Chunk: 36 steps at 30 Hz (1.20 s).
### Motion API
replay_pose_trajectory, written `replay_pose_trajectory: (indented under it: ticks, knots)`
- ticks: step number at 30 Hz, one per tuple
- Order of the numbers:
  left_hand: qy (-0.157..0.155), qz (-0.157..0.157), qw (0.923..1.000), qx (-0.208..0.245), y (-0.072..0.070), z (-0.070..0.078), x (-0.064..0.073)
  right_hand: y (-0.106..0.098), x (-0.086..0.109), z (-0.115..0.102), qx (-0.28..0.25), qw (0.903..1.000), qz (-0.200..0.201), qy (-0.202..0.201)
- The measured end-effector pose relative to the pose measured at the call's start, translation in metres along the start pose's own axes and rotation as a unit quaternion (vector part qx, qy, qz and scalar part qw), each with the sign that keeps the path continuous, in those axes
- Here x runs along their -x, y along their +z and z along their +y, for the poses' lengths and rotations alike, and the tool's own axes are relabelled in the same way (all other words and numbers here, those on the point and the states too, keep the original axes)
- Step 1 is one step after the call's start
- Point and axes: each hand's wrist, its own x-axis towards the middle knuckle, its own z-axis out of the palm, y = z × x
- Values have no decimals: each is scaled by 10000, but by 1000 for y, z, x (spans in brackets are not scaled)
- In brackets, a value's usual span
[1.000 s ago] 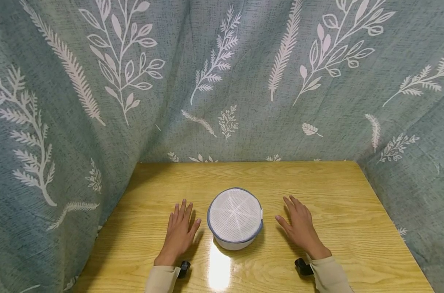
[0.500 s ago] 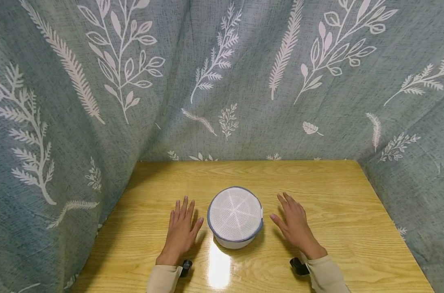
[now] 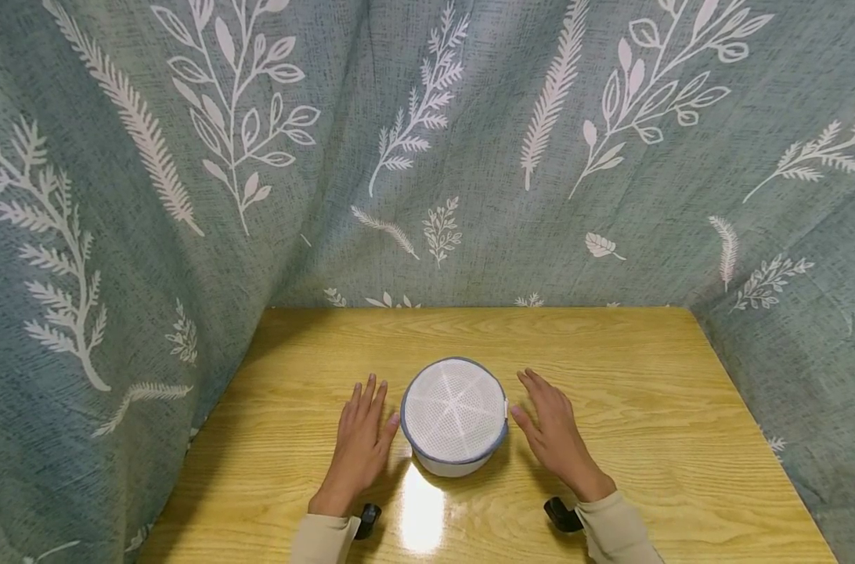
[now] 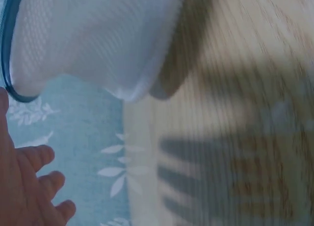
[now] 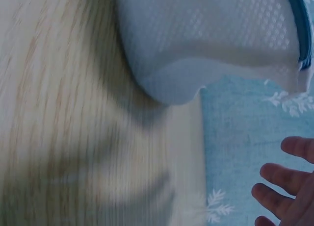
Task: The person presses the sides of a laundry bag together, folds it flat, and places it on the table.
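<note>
A round white mesh laundry bag [image 3: 454, 411] with blue edging stands on the wooden table, its top divided by pale seams. A small white tab [image 3: 506, 409] sticks out from its right edge. My left hand [image 3: 359, 442] is spread with straight fingers just left of the bag, the thumb tip right at the blue edge. On the other side my right hand [image 3: 554, 431] is held with fingers extended, its thumb close to the tab. Both wrist views show the bag's mesh side wall [image 4: 108, 39], with the fingers [image 5: 282, 179] of each hand apart below it.
A green-blue curtain [image 3: 498, 258] with white leaf prints surrounds the table [image 3: 646, 376] at the back and both sides. Each wrist carries a black camera [image 3: 563, 515]. Bright glare lies on the table in front of the bag.
Both hands have moved inward, the left to the right and the right to the left, and now sit closer to the bag. The bag has stayed in place.
</note>
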Motion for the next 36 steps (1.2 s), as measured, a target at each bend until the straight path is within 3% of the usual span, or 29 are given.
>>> replay_pose_trajectory:
  ticks: [8, 14, 19, 27, 36]
  knots:
    - [342, 255, 9980, 460, 9, 6, 0, 4, -3, -9, -270, 9996, -23, 66]
    - [420, 535, 9944, 810, 15, 11, 1, 7, -5, -18, -737, 9966, -26, 369]
    - [388, 810, 9892, 1155, 17, 16, -1, 11, -6, -22, -925, 9952, 197, 261]
    - [160, 746, 9840, 1611, 19, 20, -2, 15, -7, -23, -1217, 9924, 168, -32]
    - [66, 581, 9848, 1635, 23, 19, -2, 16, -5, -22, -1309, 9914, -15, -36]
